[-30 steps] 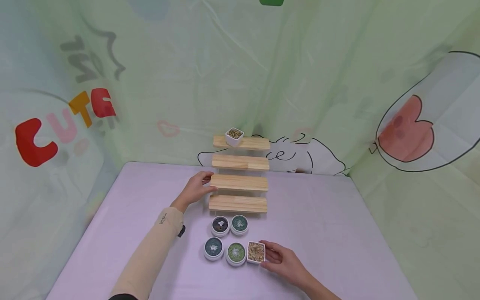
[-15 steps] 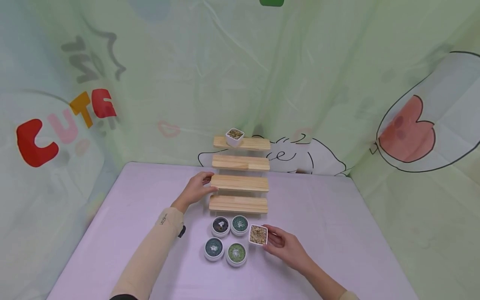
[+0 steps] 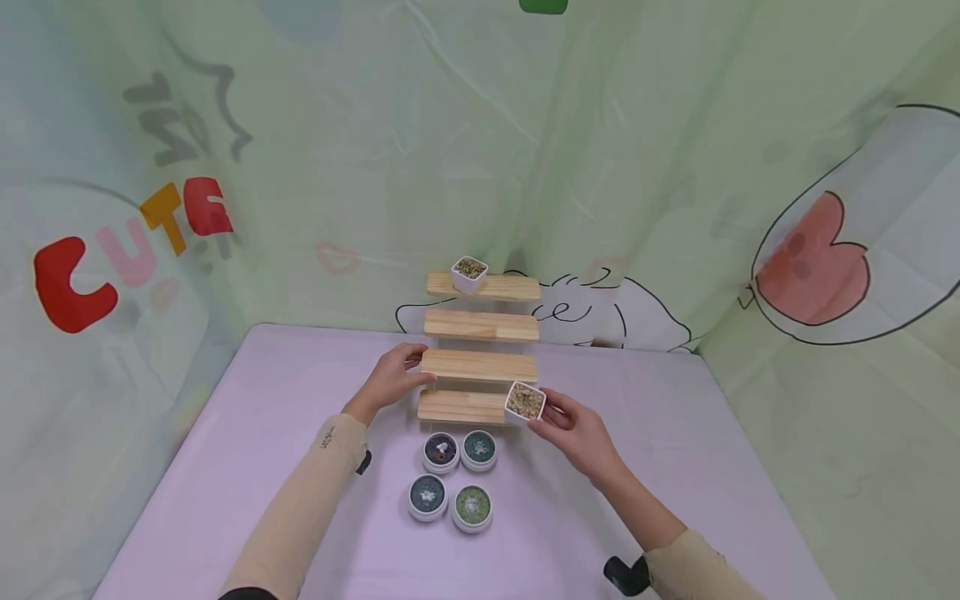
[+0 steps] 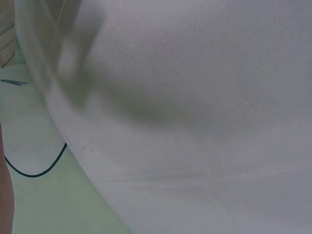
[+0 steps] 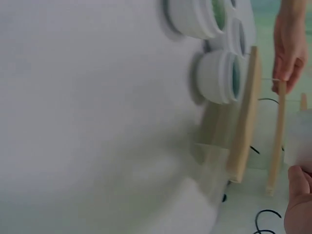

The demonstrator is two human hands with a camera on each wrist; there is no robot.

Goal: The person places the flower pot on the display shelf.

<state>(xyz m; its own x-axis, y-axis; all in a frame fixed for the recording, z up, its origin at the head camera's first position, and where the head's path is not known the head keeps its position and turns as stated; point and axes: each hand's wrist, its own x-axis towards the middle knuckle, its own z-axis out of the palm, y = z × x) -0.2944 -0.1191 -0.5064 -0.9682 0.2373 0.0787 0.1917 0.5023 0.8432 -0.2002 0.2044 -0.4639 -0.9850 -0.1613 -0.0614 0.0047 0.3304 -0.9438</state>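
A four-tier wooden display shelf [image 3: 478, 365] stands at the back of the table. My left hand [image 3: 392, 377] grips the left end of its second step from the bottom, thumb in front and fingers behind. In my right hand [image 3: 576, 429] a small square white pot [image 3: 525, 402], filled with tan granules, is pinched between thumb and fingers. This pot overlaps the right end of the lowest step in the head view. The right wrist view shows its pale side [image 5: 299, 139] beyond the step edges. On the top step, toward the left, sits another square white pot [image 3: 468, 275] with brownish granules.
Several round white jars stand in front of the shelf: one dark [image 3: 440, 450], one teal [image 3: 478, 448], one blue-grey [image 3: 427, 495] and one green [image 3: 472, 507]. A lilac cloth [image 3: 637, 467] covers the table. Pale green printed fabric [image 3: 360, 167] hangs behind and at both sides.
My right hand has lifted the square pot from beside the green jar and carried it away from me to the lowest step's right end. The left hand stays on the shelf.
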